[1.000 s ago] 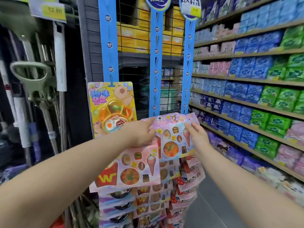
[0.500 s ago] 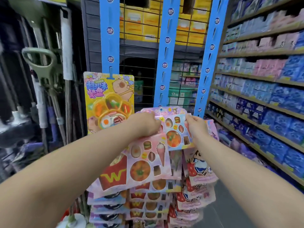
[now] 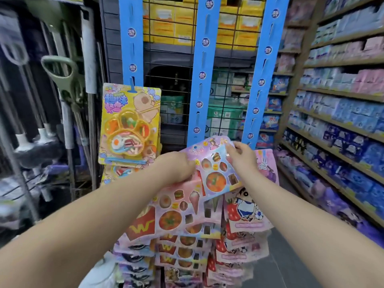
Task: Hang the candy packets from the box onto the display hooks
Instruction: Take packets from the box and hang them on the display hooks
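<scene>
Both hands hold up a pink and purple candy packet [image 3: 216, 169] printed with burgers and a pizza, just below the middle blue hanging strip [image 3: 202, 71]. My left hand [image 3: 176, 168] grips the packet's left edge together with a second pink packet [image 3: 176, 213] that hangs lower. My right hand [image 3: 242, 155] pinches the upper packet's top right corner. A yellow candy card [image 3: 129, 125] hangs from the left blue strip [image 3: 131, 44]. Several more packets [image 3: 182, 254] hang in stacks below. No box shows.
A third blue strip [image 3: 265, 65] slants at the right, with a cartoon packet [image 3: 247, 208] beneath it. Behind the strips stands a wire grid [image 3: 176, 28] with yellow boxes. Mop handles [image 3: 68, 96] crowd the left. Shelves of blue and pink packs [image 3: 340, 113] line the right aisle.
The view has swung slightly left and drawn closer to the strips. Both hands have kept their hold on the packet and raised it a little toward the middle strip.
</scene>
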